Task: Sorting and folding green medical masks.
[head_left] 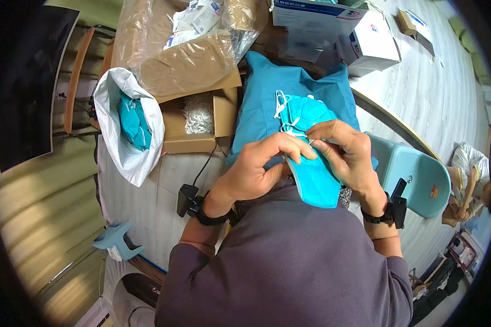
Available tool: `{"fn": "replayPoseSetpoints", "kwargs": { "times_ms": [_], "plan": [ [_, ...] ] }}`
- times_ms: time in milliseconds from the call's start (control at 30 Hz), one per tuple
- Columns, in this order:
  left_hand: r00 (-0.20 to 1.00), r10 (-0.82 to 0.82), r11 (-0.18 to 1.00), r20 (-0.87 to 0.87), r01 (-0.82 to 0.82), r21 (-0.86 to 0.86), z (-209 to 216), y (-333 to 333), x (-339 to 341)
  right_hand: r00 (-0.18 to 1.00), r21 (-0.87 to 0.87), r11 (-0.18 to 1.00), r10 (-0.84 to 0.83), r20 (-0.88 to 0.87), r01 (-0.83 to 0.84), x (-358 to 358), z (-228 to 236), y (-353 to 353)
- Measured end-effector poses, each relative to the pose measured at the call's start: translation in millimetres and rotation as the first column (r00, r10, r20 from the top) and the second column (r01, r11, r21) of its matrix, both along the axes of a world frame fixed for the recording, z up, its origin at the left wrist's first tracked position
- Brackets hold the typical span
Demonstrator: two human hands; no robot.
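Both hands are at a flat-folded turquoise face mask [321, 188] in front of my body. My left hand [259, 166] grips its left edge between thumb and fingers. At its upper edge my right hand [346, 152] pinches, thumb and forefinger close together beside a white strap; whether the strap itself is in the pinch is hidden. Just beyond my fingers, another turquoise mask [310, 111] with white ear loops [281, 103] lies on a teal cloth-covered pad [259, 103].
At left a white sack [106, 103] holds several turquoise masks [135, 122]. Beside it a cardboard box [188, 144] contains white straps [199, 114], with a plastic-lined carton [185, 65] behind. White boxes [373, 43] stand beyond the pad; a light-blue stool [417, 180] is at right.
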State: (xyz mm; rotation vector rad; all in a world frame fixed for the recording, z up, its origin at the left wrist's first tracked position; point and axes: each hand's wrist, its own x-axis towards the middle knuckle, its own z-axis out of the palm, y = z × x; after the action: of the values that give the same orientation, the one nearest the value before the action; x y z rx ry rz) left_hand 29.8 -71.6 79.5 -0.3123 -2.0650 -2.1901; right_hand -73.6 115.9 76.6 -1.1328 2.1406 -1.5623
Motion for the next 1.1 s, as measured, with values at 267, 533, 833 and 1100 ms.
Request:
{"fn": "replayPoseSetpoints", "kwargs": {
  "times_ms": [267, 533, 833, 1100],
  "plan": [
    [0.986, 0.161, 0.984, -0.046, -0.165, -0.073, -0.6, 1.4, 10.4, 0.881, 0.162, 0.982, 0.161, -0.445, -0.098, -11.1, 21.4, 28.4],
    [0.820, 0.546, 0.836, 0.171, -0.545, -0.058, 13.1, -34.3, 11.2, 0.970, 0.235, 0.941, -0.229, -0.086, 0.243, -18.1, 4.2, 72.4],
    [0.854, 0.339, 0.781, 0.394, -0.489, 0.388, -11.8, -9.9, -21.8, 0.930, -0.030, 0.938, -0.337, 0.144, 0.345, -6.4, -6.9, 7.1],
    [0.805, 0.584, 0.811, 0.101, -0.581, -0.066, -32.2, 11.4, -27.6, 0.930, -0.008, 0.996, -0.082, 0.358, 0.091, 5.5, -21.3, -45.3]
  ]
}}
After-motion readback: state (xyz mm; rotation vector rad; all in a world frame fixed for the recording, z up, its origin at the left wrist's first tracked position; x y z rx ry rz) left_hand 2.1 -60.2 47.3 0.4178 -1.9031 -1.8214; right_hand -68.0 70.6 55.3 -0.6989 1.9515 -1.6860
